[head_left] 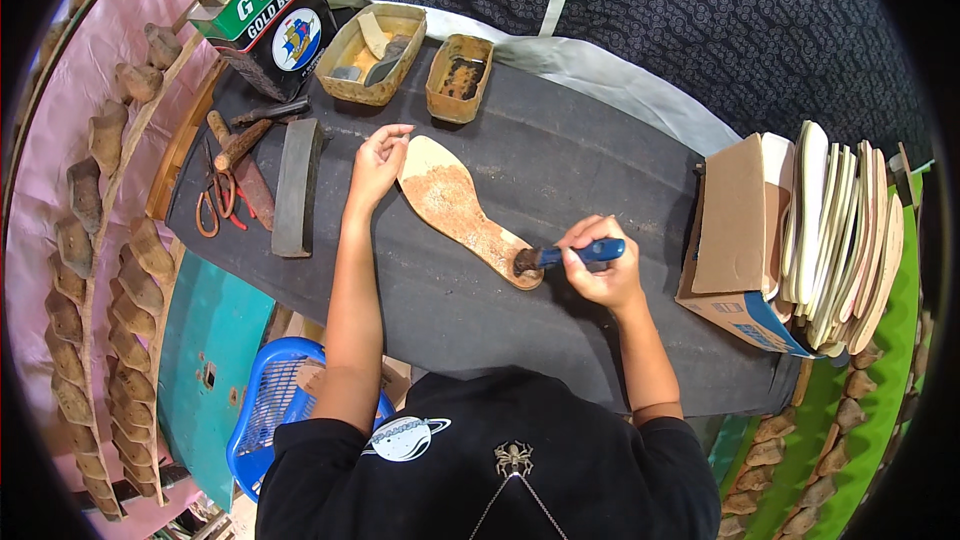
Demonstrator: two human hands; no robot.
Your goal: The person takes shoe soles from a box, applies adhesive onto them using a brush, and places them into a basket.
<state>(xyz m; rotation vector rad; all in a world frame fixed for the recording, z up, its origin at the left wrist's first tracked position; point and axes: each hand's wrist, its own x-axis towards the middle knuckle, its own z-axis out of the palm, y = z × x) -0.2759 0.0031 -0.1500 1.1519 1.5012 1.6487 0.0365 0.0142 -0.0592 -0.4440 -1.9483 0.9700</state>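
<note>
A shoe sole point(455, 205) lies flat and slantwise on the dark table, its wide end far left and its narrow end near right. Most of its face looks brown and wet; the tip of the wide end is pale and bare. My left hand point(378, 168) is closed at the edge of that pale end, pinching it between thumb and fingers. In my right hand point(608, 270) is a brush point(585, 252) with a blue handle. Its dark bristles press on the narrow end of the sole.
Left of the sole lie a grey block point(297, 188), hammers point(242, 145) and orange-handled scissors point(209, 202). A metal can point(265, 25) and two tubs point(372, 90) point(459, 112) stand at the back. On the right, a cardboard box point(728, 225) holds several soles point(835, 230).
</note>
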